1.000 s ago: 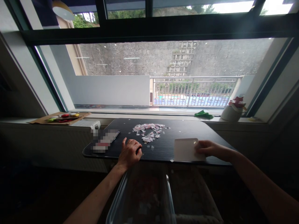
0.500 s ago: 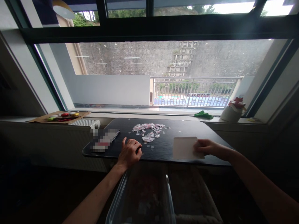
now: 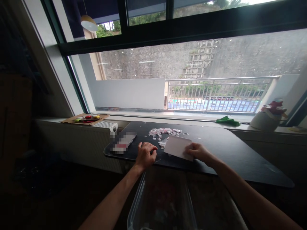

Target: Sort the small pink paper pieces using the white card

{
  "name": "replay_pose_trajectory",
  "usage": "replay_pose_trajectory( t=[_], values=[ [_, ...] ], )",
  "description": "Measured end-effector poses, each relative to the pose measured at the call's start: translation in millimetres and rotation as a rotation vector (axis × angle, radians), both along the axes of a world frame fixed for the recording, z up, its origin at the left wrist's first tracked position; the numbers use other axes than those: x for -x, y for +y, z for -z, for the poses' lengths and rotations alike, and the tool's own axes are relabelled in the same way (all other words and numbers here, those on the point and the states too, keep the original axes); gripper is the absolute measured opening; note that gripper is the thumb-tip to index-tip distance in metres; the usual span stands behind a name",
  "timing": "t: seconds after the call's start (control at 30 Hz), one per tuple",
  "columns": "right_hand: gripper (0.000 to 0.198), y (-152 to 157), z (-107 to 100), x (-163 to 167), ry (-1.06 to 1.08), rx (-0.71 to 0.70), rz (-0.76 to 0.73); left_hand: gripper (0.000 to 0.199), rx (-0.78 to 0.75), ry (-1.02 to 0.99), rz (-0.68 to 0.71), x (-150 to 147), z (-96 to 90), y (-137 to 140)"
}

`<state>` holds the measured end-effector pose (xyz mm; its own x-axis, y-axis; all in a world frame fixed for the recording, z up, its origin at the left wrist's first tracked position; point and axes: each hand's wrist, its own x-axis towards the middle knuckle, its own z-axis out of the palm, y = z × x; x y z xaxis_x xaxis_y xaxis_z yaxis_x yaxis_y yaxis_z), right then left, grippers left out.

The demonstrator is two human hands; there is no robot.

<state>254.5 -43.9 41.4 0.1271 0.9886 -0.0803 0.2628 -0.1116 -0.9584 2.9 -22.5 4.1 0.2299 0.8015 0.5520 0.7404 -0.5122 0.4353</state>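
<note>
White rectangular card point(image 3: 177, 147) moved L twd pale papery scraps point(image 3: 165, 131), R hand point(image 3: 195, 150) pinching it; L hand point(image 3: 146, 155) curled, can't tell if empty. Prob best: edge low.

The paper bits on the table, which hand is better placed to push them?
Probably the right hand: it holds a flat white piece that overlaps some of the paper bits in this view. The left hand is near too, but nothing shows in its grasp.
</note>
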Motion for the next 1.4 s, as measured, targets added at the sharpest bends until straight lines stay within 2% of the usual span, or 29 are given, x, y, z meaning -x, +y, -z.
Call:
replay_pose_trajectory(
  t=[0.2,0.47,0.77,1.17,1.3,1.4],
  values=[
    [0.019,-12,1,-10,0.041,0.088,-0.201,0.017,0.019,-0.027,-0.014,-1,1.7,3],
    [0.024,-11,-1,-8,0.052,0.090,-0.236,0.017,0.032,-0.013,-0.013,0,1.2,2],
    [0.024,-23,5,-37,0.021,0.085,-0.123,0.015,0.035,0.003,-0.009,0,-1.5,-1],
    [0.022,-22,4,-7,0.082,0.085,-0.183,0.015,0.025,-0.002,0.002,1,1.4,1],
    [0.026,-24,7,-17,0.071,0.098,-0.207,0.015,0.020,-0.024,-0.003,-1,0.4,0],
    [0.027,-15,9,-28,0.059,0.015,-0.129,0.015,0.035,-0.049,-0.010,-1,-1.6,1]
  ],
)
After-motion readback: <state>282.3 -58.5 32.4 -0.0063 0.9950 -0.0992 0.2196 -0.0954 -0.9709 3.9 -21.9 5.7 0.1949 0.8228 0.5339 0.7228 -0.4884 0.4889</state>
